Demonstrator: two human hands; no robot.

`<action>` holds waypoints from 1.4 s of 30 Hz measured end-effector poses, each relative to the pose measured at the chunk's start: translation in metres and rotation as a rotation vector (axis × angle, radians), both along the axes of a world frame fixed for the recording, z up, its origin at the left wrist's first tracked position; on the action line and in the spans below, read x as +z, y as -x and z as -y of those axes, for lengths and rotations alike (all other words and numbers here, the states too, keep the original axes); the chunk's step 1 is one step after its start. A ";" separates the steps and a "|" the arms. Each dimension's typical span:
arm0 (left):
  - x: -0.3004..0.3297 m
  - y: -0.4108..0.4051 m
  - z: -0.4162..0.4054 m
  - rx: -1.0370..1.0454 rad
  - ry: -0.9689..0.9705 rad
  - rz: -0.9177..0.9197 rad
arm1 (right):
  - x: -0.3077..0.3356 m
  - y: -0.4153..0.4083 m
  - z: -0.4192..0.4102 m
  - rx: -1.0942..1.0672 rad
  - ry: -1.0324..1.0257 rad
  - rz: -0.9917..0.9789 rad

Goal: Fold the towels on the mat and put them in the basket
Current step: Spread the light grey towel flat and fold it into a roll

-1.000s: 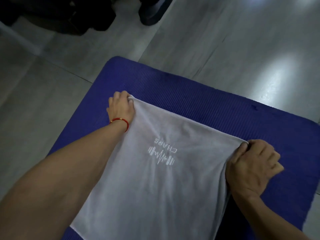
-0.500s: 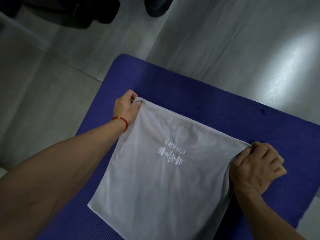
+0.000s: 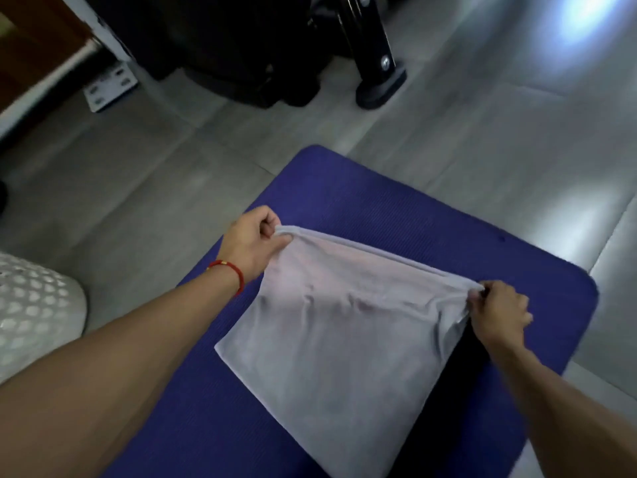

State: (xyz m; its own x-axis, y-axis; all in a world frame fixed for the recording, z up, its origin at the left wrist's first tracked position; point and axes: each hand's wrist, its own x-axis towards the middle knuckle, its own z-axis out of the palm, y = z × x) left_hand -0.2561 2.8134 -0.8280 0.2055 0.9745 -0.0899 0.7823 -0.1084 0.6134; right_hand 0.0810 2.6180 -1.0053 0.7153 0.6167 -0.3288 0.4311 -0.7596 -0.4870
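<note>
The person's left hand (image 3: 256, 241) pinches the far-left corner of a pale grey, soft cloth towel (image 3: 341, 343), thumb and curled fingers clamped on the hem, while the right hand (image 3: 496, 313) grips the far-right corner in the same way. Both corners are raised off the ribbed blue foam mat (image 3: 396, 215), so the far edge of the towel stretches taut between the two hands; held so, the cloth stays straight and wrinkle-free, which suggests a fold toward the near edge is being set up. The rest of the towel slopes down and lies on the middle of the mat, its near-left corner resting flat towards the mat's left edge. The mat keeps the towel off the grey tiled floor (image 3: 448, 132). A white perforated basket (image 3: 32, 315) stands on the floor, well apart from the mat's left edge, within reach for the later drop. A red cord bracelet (image 3: 229, 272) circles the left wrist. The fold looks barely begun
</note>
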 end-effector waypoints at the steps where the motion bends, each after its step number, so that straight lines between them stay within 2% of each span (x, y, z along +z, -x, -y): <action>1: 0.016 0.011 0.013 -0.002 0.011 0.014 | 0.019 0.001 0.003 0.013 -0.032 -0.051; 4: 0.064 0.050 0.040 0.104 -0.016 0.033 | 0.091 0.015 0.010 0.140 -0.224 -0.206; 6: 0.098 0.086 0.052 0.183 -0.020 0.047 | 0.146 0.025 0.008 0.257 -0.324 -0.231; 12: 0.188 0.194 0.110 0.321 -0.046 0.276 | 0.299 0.054 -0.030 0.556 -0.521 -0.085; 16: 0.210 0.237 0.148 0.421 -0.066 0.432 | 0.377 0.076 -0.042 0.680 -0.563 -0.031; 19: 0.217 0.257 0.175 0.448 -0.094 0.510 | 0.410 0.095 -0.038 0.757 -0.556 0.032; 23: 0.216 0.270 0.200 0.467 -0.141 0.539 | 0.434 0.114 -0.026 0.707 -0.571 0.068; 26: 0.215 0.274 0.202 0.426 -0.202 0.324 | 0.435 0.125 -0.027 0.710 -0.539 0.097; 30: 0.199 0.275 0.184 0.429 -0.203 0.254 | 0.417 0.135 -0.054 0.662 -0.555 0.111; 35: 0.164 0.274 0.119 0.485 -0.115 0.183 | 0.372 0.142 -0.119 0.547 -0.494 -0.061; 38: 0.155 0.272 0.075 0.514 -0.026 0.269 | 0.351 0.139 -0.159 0.488 -0.485 -0.158; 42: 0.167 0.252 0.034 0.514 -0.064 0.534 | 0.347 0.122 -0.206 0.450 -0.593 -0.289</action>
State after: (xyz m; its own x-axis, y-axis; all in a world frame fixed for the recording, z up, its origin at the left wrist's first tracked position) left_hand -0.5079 2.7793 -0.6608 -0.2779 0.9596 -0.0452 0.3416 0.1426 0.9290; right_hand -0.0406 2.8242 -0.6586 0.2925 0.9562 0.0100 0.4298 -0.1222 -0.8946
